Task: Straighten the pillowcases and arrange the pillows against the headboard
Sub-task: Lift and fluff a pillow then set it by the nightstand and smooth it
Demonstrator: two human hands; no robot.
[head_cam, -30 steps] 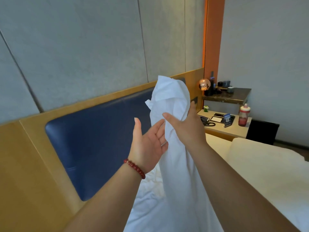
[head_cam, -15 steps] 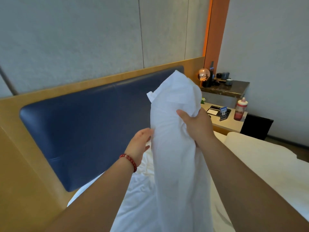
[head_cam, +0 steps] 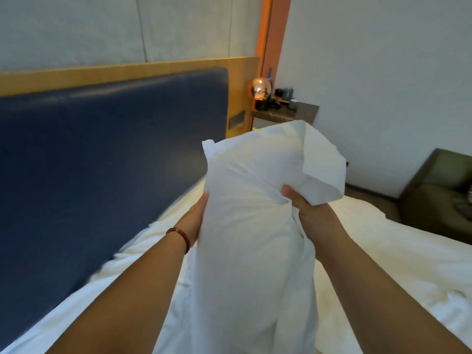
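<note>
A white pillow (head_cam: 250,205) in a loose white pillowcase stands upright in front of me, above the bed. My left hand (head_cam: 195,218), with a red bead bracelet at the wrist, presses against the pillow's left side; its fingers are hidden behind the fabric. My right hand (head_cam: 304,205) grips a bunch of the pillowcase on the right side, just under the slack open flap (head_cam: 323,164). The blue padded headboard (head_cam: 107,159) with its wooden frame stands to the left.
White bedding (head_cam: 383,256) covers the mattress below and to the right. A shelf (head_cam: 286,112) with a copper globe lamp (head_cam: 260,88) and small items sits past the headboard's end. A dark armchair (head_cam: 439,192) stands at the right wall.
The pillow has come down and toward me from its raised position. My left hand went from open beside it to pressed against its side. The view has turned to the right.
</note>
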